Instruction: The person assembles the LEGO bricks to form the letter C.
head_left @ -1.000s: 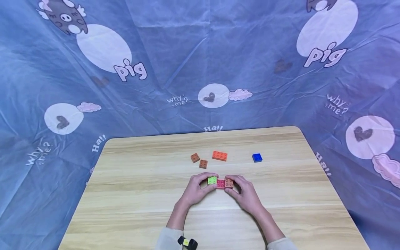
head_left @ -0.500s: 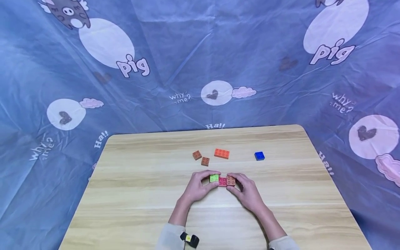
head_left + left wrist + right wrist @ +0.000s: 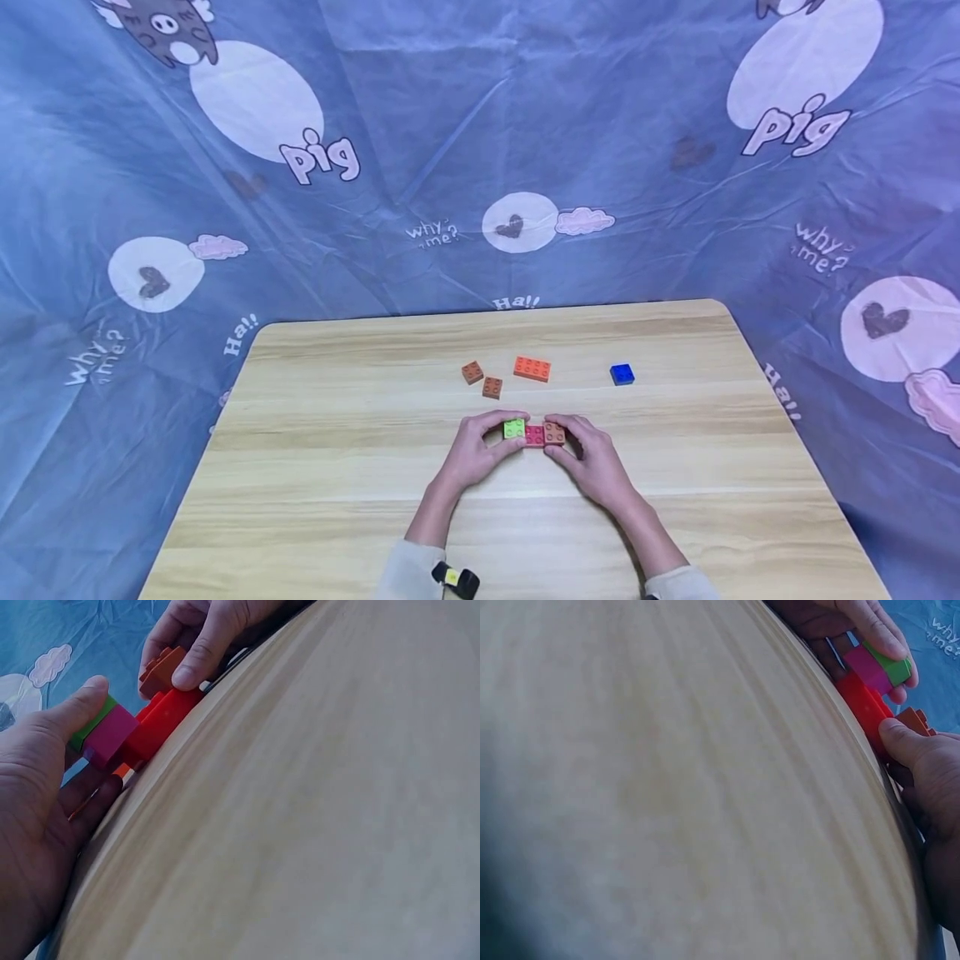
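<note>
Toy building bricks form a joined group in front of me. My left hand (image 3: 472,450) pinches a lime-green brick (image 3: 513,428) between thumb and fingers; beneath it shows a magenta brick (image 3: 112,736). Alongside, a longer red brick (image 3: 534,436) runs to the right, its studs bare in the middle. On its right end sits a brown four-stud brick (image 3: 554,433). My right hand (image 3: 596,471) grips that end, thumb on the near side where red and brown meet, fingers mostly hidden behind. In the left wrist view, the magenta brick lies right against the red one.
Beyond the hands, two loose brown bricks (image 3: 472,372) lie close together. To their right is an orange eight-stud brick (image 3: 532,368), and farther right a blue brick (image 3: 622,374). The wooden table (image 3: 337,433) ends at a blue printed cloth (image 3: 420,150).
The head view has shifted a little since a second ago. Both hands keep the same hold on the bricks, and the loose bricks stay in place.
</note>
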Demonstrator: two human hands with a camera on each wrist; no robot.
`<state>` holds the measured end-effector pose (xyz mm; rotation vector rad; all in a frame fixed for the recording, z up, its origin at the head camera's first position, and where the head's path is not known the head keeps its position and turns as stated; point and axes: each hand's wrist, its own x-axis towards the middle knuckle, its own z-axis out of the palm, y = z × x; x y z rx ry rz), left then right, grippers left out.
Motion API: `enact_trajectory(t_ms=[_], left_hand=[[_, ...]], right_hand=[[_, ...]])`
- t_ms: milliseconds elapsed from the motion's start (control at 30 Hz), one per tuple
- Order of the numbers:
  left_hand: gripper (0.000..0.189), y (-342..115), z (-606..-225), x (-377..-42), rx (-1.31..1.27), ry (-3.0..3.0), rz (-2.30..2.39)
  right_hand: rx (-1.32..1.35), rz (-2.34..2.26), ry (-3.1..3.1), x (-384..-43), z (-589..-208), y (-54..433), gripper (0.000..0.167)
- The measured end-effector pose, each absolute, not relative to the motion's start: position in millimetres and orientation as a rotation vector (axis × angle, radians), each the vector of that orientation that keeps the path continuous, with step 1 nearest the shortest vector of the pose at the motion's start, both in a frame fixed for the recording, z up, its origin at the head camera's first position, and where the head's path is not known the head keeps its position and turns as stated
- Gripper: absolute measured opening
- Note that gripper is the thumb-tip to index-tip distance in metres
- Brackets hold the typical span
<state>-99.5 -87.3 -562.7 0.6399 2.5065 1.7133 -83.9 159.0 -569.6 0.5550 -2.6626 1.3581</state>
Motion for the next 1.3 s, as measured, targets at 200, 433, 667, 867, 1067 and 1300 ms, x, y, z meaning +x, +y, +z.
enact_trajectory(t_ms=[200,433,667,867,1067,1300], left_hand=[[0.049,-89.1,-565.1,-101.4,0.609,2.472,1.785],[0.046,-88.9,-568.8,-103.3,0.508,2.509,2.020],[0.048,-90.5,-568.4,-106.8,0.283,2.584,2.048],[0.056,-102.4,-568.3,-130.6,0.388,2.703,1.820],[0.053,-110.5,-572.1,-142.2,0.476,2.760,1.662],[0.043,-107.5,-572.3,-143.3,0.538,2.807,1.528]], right_hand=[[0.561,1.361,-2.664,-84.6,-569.3,159.0,0.052],[0.547,1.358,-2.667,-81.8,-570.5,159.8,0.051],[0.544,1.367,-2.671,-80.2,-570.6,159.4,0.051],[0.539,1.382,-2.672,-82.3,-569.9,155.7,0.051],[0.542,1.382,-2.681,-80.1,-570.5,153.4,0.051],[0.529,1.361,-2.675,-82.0,-569.8,155.0,0.051]])
